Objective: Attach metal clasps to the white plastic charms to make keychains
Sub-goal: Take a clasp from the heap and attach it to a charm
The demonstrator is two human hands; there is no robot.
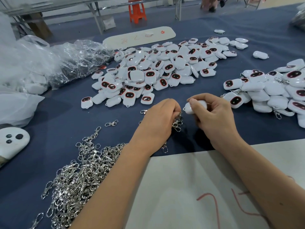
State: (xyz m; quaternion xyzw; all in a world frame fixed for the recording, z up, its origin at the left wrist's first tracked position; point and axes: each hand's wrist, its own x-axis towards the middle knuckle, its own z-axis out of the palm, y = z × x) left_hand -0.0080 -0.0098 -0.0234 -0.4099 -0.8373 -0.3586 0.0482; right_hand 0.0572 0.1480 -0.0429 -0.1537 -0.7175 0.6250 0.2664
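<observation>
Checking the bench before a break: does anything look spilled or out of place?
Mostly orderly. A few stray clasps lie apart from the clasp pile, and one charm sits alone beyond the charm heap. No visible damage.

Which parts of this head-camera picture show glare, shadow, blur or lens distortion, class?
Head view: glare glints off the heap of metal clasps and the clear plastic bags; soft shadows lie on the blue cloth beneath the left hand and right hand; the orange stool looks soft; wide-angle distortion bends the table edges.
</observation>
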